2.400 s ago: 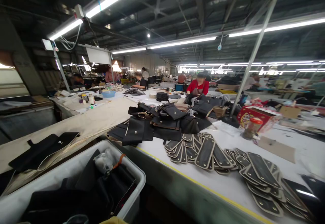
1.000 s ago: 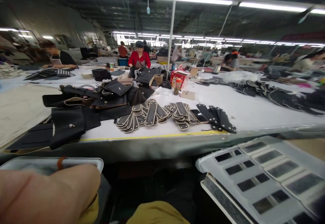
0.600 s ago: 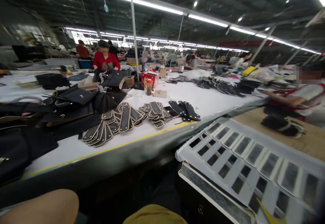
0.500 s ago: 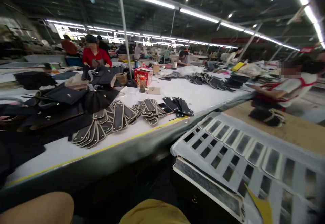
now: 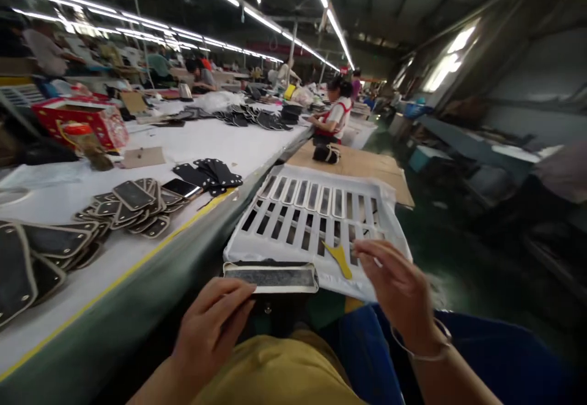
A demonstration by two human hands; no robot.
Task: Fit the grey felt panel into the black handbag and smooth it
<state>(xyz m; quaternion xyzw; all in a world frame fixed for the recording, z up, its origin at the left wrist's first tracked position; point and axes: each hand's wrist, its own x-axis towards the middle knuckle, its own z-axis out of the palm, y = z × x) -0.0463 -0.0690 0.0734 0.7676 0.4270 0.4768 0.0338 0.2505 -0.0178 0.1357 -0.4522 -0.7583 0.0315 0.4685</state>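
Observation:
My left hand [image 5: 211,313] is at the left end of a black piece with a pale-rimmed grey strip [image 5: 279,278] along its top. Its fingers are stretched out, with the fingertips over the strip's near edge. Over the right side of a white slotted rack [image 5: 300,243] I hold up my right hand [image 5: 397,286], fingers apart and slightly bent, wearing a bracelet. Just left of its fingertips a yellow forked flat piece [image 5: 340,259] lies on the rack. Several pale-edged strips [image 5: 301,194] lie in a row across the rack's far part.
On the white table [image 5: 202,148] at left are stacked dark straps with pale edges [image 5: 132,200], black straps [image 5: 213,172], a phone [image 5: 182,188], a jar [image 5: 87,145] and a red box [image 5: 77,117]. Brown cardboard [image 5: 362,172] lies beyond the rack, near a seated co-worker [image 5: 337,111].
My view has swung right, so the rack now sits in the middle. Both my hands have come into view, the left at the strip and the right above the rack.

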